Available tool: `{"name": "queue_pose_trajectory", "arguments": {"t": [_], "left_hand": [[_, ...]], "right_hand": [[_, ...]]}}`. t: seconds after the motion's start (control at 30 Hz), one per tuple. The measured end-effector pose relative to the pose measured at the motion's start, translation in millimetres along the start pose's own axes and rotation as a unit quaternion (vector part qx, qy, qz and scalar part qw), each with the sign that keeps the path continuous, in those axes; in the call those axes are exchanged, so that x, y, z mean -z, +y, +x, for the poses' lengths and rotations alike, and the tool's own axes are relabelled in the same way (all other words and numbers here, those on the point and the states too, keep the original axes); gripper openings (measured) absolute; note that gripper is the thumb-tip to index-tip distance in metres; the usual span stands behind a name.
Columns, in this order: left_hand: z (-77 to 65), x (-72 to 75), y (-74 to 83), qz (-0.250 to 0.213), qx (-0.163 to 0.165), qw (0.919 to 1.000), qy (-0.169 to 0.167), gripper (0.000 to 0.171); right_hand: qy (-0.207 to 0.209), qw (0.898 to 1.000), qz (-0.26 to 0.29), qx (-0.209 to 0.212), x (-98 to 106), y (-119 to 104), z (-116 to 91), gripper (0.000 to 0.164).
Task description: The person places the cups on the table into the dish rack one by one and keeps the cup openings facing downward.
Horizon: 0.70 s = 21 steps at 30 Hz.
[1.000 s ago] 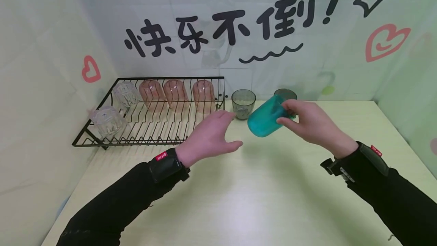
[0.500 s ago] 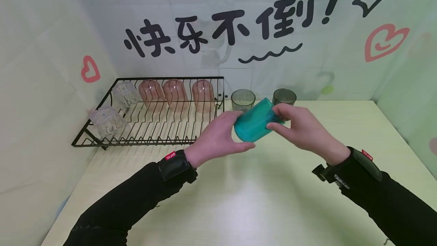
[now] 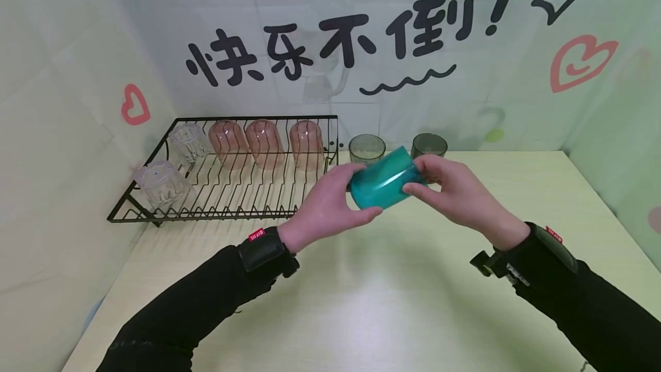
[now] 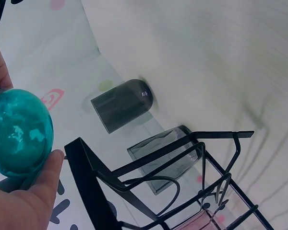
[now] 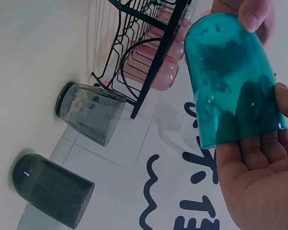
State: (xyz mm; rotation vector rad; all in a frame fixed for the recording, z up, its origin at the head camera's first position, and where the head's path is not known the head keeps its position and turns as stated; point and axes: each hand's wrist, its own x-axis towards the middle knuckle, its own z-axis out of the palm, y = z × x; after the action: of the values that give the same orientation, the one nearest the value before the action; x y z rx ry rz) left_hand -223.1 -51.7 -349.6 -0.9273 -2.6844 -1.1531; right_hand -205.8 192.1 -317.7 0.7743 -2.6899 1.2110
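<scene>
A teal see-through cup [image 3: 384,179] is held tilted above the table between both hands, its rounded base toward the left. My left hand [image 3: 325,208] grips the base end, thumb on the near side and fingers on the far side. At the rim end, my right hand [image 3: 457,191] pinches the wall. The right wrist view shows that hand's fingers [image 5: 252,151] reaching inside the teal cup [image 5: 230,72], with the thumb outside. From the left wrist view the cup's rounded base [image 4: 21,139] faces the camera.
Left of the hands stands a black wire rack [image 3: 222,215] with upside-down pink cups [image 3: 265,142] and clear glasses [image 3: 162,182]. Behind the teal cup, a grey ribbed glass [image 3: 366,145] and a dark grey cup [image 3: 430,143] stand upright by the printed wall cloth [image 3: 289,90].
The right hand has brought the teal cup left and the left hand has moved right to meet it. The left hand now grips the base end. Over the last half second little moved.
</scene>
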Motion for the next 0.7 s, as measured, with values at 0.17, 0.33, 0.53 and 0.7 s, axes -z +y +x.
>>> {"name": "queue_pose_trajectory", "arguments": {"t": [0.17, 0.33, 0.53, 0.7], "left_hand": [[-1.7, 3.1, 1.3, -0.015, 0.001, 0.9998, 0.015, 0.073], [-2.6, 8.7, 0.9, -0.019, -0.004, 0.9995, 0.024, 0.070], [-5.5, 24.8, -0.4, -0.011, 0.001, 0.9994, 0.032, 0.072], [-10.5, 47.3, -3.6, -0.005, 0.014, 0.9985, 0.053, 0.073]], "right_hand": [[-0.007, 0.999, 0.026, -0.024, 0.9, -0.4, 0.8, 0.025], [0.002, 0.999, 0.035, -0.037, 3.7, 1.3, -0.6, 0.027], [0.036, 0.998, 0.039, -0.046, 13.3, 10.1, -9.0, 0.025], [0.036, 0.997, 0.029, -0.058, 19.4, 25.4, -18.5, 0.024]]}}
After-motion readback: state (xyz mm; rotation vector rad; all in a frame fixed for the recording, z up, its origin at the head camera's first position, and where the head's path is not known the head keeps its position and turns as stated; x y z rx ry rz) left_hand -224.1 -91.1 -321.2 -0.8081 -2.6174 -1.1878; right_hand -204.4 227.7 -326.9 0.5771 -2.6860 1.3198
